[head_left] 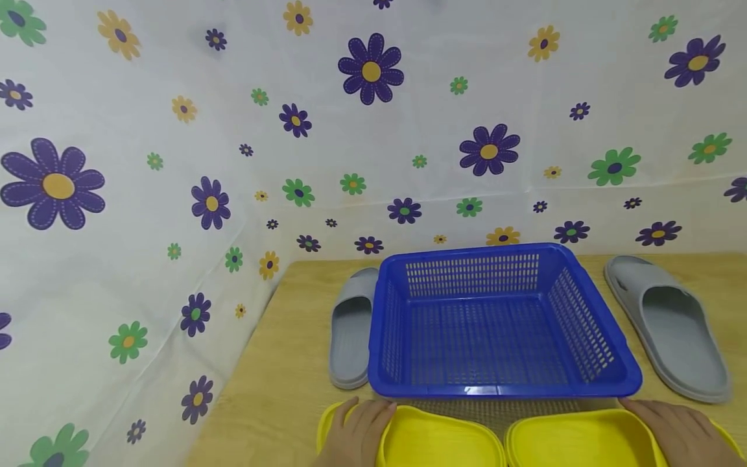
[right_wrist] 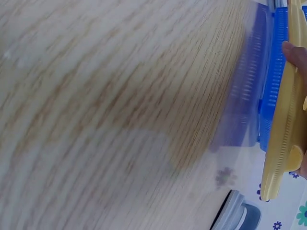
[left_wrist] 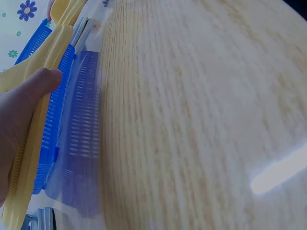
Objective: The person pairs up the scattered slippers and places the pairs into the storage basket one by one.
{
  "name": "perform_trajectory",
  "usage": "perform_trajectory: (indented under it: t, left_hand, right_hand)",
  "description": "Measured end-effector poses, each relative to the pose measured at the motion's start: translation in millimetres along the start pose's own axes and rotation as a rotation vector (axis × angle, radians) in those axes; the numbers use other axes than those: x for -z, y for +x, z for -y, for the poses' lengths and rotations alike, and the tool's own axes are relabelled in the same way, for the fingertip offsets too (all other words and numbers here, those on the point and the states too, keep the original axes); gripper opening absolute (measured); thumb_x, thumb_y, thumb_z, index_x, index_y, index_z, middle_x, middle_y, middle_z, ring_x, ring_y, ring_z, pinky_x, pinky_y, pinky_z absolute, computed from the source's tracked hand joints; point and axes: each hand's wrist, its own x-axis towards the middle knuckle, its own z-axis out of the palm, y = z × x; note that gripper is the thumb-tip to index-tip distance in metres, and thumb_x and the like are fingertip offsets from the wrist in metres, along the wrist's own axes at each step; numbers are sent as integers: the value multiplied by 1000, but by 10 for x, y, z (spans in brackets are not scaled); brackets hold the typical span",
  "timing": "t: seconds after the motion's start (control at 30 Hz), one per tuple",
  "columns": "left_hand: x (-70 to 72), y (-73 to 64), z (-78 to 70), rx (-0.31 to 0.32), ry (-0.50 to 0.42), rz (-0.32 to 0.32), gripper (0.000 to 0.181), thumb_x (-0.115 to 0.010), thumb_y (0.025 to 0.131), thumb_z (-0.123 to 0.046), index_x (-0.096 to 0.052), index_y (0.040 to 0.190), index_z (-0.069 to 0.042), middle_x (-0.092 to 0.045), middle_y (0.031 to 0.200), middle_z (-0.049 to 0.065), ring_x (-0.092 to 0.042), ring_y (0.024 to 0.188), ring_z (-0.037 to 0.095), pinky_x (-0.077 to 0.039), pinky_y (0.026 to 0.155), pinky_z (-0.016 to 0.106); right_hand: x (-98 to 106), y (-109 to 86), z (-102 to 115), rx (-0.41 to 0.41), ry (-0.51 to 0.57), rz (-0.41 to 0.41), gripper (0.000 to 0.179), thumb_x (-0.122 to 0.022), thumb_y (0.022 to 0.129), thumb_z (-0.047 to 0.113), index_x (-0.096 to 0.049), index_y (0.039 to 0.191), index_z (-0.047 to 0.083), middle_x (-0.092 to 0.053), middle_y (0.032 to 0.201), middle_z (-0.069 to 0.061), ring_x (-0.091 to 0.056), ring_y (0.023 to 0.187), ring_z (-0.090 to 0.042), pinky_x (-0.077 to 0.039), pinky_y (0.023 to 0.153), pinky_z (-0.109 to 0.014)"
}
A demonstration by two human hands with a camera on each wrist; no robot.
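A yellow slipper (head_left: 443, 444) is in my left hand (head_left: 357, 433) at the bottom of the head view. My fingers lie over its strap, and in the left wrist view the thumb presses the sole edge. My right hand (head_left: 679, 433) grips the matching yellow slipper (head_left: 583, 442) in the same way. Both slippers are raised over the table, side by side, with their heel ends close together. Just beyond them stands a blue plastic basket (head_left: 502, 391) with slotted walls and nothing in it. The palms are mostly hidden.
One grey slipper (head_left: 350, 344) lies against the basket's left side, another grey slipper (head_left: 685, 337) to its right. All of this is on a glossy wood-grain table (head_left: 280, 370). Behind and to the left hangs a white flower-printed sheet (head_left: 420, 123).
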Motion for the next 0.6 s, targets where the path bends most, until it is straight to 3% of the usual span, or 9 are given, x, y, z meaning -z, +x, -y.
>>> perform_trajectory:
  t: [0.1, 0.2, 0.33, 0.43, 0.53, 0.6]
  left_hand:
    - [-4, 39, 61, -45, 12, -18, 74, -8, 99, -52, -58, 111, 2, -63, 99, 10, -60, 87, 20, -48, 70, 41]
    - [11, 58, 85, -58, 21, -13, 73, -8, 100, -50, -58, 111, 2, -63, 100, 11, -60, 88, 20, -48, 71, 41]
    - [30, 66, 91, -51, 9, 9, 73, -9, 100, -51, -58, 112, 2, -63, 101, 11, -60, 88, 20, -48, 72, 40]
    - [37, 70, 93, -47, 8, 20, 72, -10, 100, -50, -59, 112, 1, -63, 101, 10, -60, 89, 20, -48, 72, 40]
    - [39, 72, 100, -51, 14, 25, 71, -10, 100, -50, -59, 113, 1, -63, 101, 10, -60, 89, 20, -48, 72, 40]
    - [38, 71, 106, -54, 15, 30, 71, -10, 100, -50, -58, 113, 1, -63, 101, 11, -60, 89, 20, -49, 72, 41]
  right_hand:
    - [57, 6, 26, 33, 12, -41, 111, -68, 52, 79, -48, 128, 1, -58, 117, -16, -53, 105, -38, -31, 93, -52]
    - [84, -27, 89, 88, 29, -167, 114, -69, 49, 80, -46, 129, 2, -59, 114, -14, -53, 101, -35, -19, 109, -50]
    - [83, -56, 136, 118, 30, -264, 114, -69, 48, 81, -46, 128, 4, -60, 110, -13, -53, 98, -31, 0, 115, -28]
    - [58, -55, 130, 96, 30, -229, 111, -70, 48, 79, -49, 127, 4, -60, 111, -13, -54, 98, -33, -19, 107, -43]
    - [23, -54, 114, 64, 17, -188, 109, -69, 49, 80, -51, 125, 5, -60, 112, -13, -54, 100, -34, -25, 97, -46]
    - [7, -54, 103, 52, 9, -178, 109, -67, 49, 82, -52, 125, 4, -60, 112, -13, -54, 100, -34, -26, 98, -47]
